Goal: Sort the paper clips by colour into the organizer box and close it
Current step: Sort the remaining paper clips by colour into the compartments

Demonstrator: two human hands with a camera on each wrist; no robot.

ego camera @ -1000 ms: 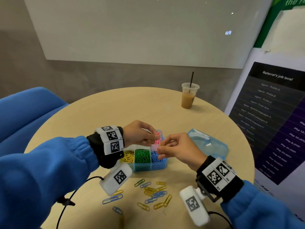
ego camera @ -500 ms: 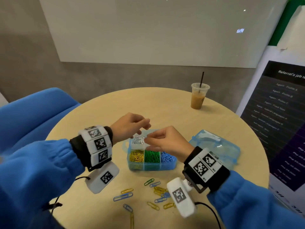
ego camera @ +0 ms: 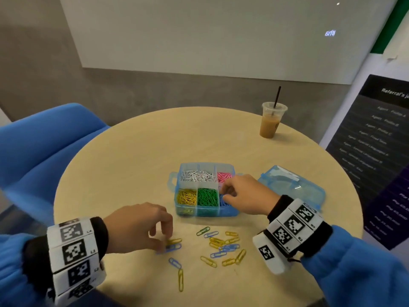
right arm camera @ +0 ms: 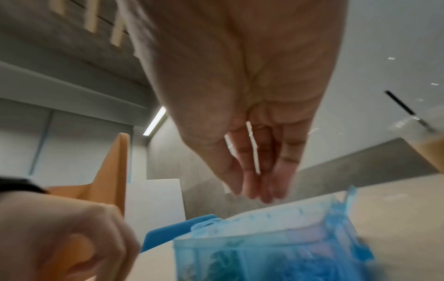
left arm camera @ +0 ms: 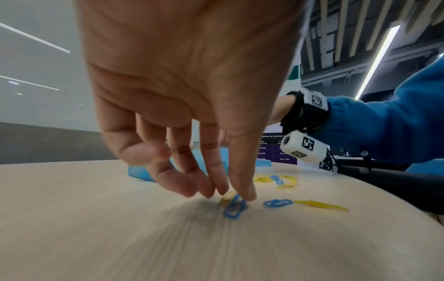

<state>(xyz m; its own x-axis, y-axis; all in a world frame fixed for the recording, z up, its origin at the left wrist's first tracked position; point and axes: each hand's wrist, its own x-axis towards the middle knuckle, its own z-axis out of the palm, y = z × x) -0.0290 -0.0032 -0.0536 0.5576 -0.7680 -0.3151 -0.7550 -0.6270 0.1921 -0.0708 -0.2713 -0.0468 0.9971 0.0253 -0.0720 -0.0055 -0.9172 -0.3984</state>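
The open box (ego camera: 205,212) sits mid-bench (ego camera: 132,151), clips sorted in its compartments. Just in front of it, the left hand (ego camera: 137,227) reaches down, its grip closing on a blue clip (left arm camera: 234,208) among loose clips (ego camera: 223,247). The right hand (ego camera: 245,196) hovers over the box's right side, fingers bunched together; whether they hold anything I cannot tell. The lid (ego camera: 292,187) lies right of the box.

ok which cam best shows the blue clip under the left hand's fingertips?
Left wrist: the blue clip fills the near foreground, the left hand thumb tip touching it. Head view shows it small, partly hidden by the fingers. Right wrist view doesn't show it, only the organizer box.
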